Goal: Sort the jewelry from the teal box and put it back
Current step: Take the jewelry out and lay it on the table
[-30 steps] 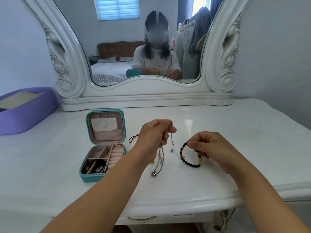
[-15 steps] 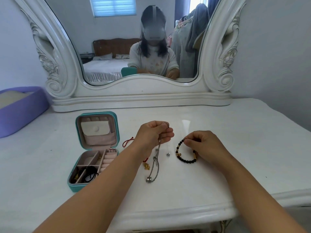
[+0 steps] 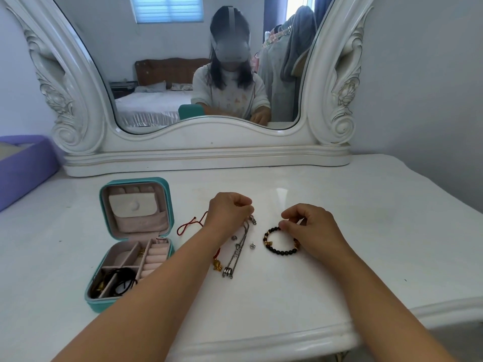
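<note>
The teal box (image 3: 130, 244) is lying open on the white dressing table (image 3: 366, 231), its lid propped up; black cords are still sitting in its near compartments. Just to the right of the box, the left hand (image 3: 230, 214) is curling its fingers around the top end of a silver chain (image 3: 236, 253), which is trailing across the tabletop toward the near edge; a red cord (image 3: 189, 226) is peeking out between the box and that hand, and a small stud (image 3: 252, 246) is lying loose beside the chain. Further right of the box, the right hand (image 3: 311, 228) is pinching the black bead bracelet (image 3: 279, 242), which is resting flat on the table. To sort well, I judge each piece wants laying apart from its neighbours; lowering the chain slowly should be keeping it straight and untangled; the stud could be rolling off if nudged.
</note>
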A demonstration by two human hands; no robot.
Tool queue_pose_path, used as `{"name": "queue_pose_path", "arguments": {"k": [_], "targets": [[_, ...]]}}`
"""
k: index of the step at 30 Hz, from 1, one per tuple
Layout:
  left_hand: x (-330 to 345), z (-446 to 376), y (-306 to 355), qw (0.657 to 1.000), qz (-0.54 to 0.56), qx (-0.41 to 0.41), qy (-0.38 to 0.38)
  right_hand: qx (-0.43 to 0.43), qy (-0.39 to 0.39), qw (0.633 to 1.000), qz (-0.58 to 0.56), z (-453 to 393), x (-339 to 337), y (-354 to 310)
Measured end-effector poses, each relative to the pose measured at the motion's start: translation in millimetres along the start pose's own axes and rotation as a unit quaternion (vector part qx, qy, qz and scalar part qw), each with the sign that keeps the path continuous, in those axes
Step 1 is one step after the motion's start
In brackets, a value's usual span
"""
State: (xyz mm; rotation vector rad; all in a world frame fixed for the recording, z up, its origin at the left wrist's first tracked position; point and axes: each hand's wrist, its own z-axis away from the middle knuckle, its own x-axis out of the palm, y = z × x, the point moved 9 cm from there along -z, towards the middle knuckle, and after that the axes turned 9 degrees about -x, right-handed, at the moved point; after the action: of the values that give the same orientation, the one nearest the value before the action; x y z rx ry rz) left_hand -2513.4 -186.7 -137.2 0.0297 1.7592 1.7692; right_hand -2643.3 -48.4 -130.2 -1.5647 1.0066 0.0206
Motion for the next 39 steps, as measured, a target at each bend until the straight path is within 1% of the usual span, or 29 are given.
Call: {"name": "queue_pose_path", "arguments": {"k": [2,5,7,9,11,13,16,19,23,25,28,31,33,35,37,39], "targets": [[-5.9,0.7,2.3,1.0,-0.015,0.006,0.025,0.003,-0.001,1.0,-0.003,1.2,-0.6,0.9],[-19.1,8.0,10.4,0.999,0.005,0.018,0.048,0.005,-0.002,1.0,-0.01,2.9,-0.2,1.6],[-27.1,18.0,19.8,0.998,0.038,0.032,0.031,0.006,0.001,1.0,-0.016,4.4,-1.2,2.1],[-39.7,30.7,28.8,0.997,0.045,0.055,0.015,0.0,0.003,1.0,-0.016,6.1,-2.2,0.8],[-58.5,44.6,32.6,0.996,0.009,0.087,0.015,-0.008,0.009,1.0,-0.018,7.7,-3.0,-3.1],[-78.9,58.2,30.6,0.991,-0.057,0.12,0.019,-0.022,0.013,1.0,-0.017,9.8,-2.1,-12.0],[-111.4,76.8,15.7,0.978,-0.148,0.142,0.025,-0.052,0.002,0.998,-0.039,15.0,12.0,-38.4],[-146.6,89.3,-0.5,0.974,-0.169,0.139,0.063,-0.093,-0.034,0.994,-0.048,24.7,40.1,-73.6],[-189.8,95.3,-25.2,0.969,-0.145,0.128,0.153,-0.155,-0.103,0.981,-0.055,39.9,86.3,-117.8],[-200.8,96.2,-37.2,0.964,-0.143,0.134,0.177,-0.185,-0.139,0.971,-0.056,47.6,108.8,-134.9],[-202.0,93.7,-56.0,0.974,-0.11,0.114,0.163,-0.226,-0.183,0.956,-0.038,55.1,135.9,-151.2],[-195.6,93.0,-67.5,0.978,-0.097,0.108,0.148,-0.246,-0.195,0.949,-0.028,55.2,151.8,-160.4],[-193.5,92.6,-74.7,0.978,-0.098,0.101,0.151,-0.245,-0.198,0.949,-0.025,54.2,160.3,-164.5],[-194.7,93.4,-81.5,0.98,-0.086,0.077,0.163,-0.237,-0.207,0.949,-0.017,53.8,168.8,-166.0],[-196.4,95.1,-85.3,0.979,-0.081,0.058,0.175,-0.231,-0.221,0.947,0.002,53.6,177.9,-166.2],[-196.7,97.0,-88.4,0.979,-0.081,0.044,0.184,-0.221,-0.219,0.95,0.023,51.0,183.2,-165.5]]}}
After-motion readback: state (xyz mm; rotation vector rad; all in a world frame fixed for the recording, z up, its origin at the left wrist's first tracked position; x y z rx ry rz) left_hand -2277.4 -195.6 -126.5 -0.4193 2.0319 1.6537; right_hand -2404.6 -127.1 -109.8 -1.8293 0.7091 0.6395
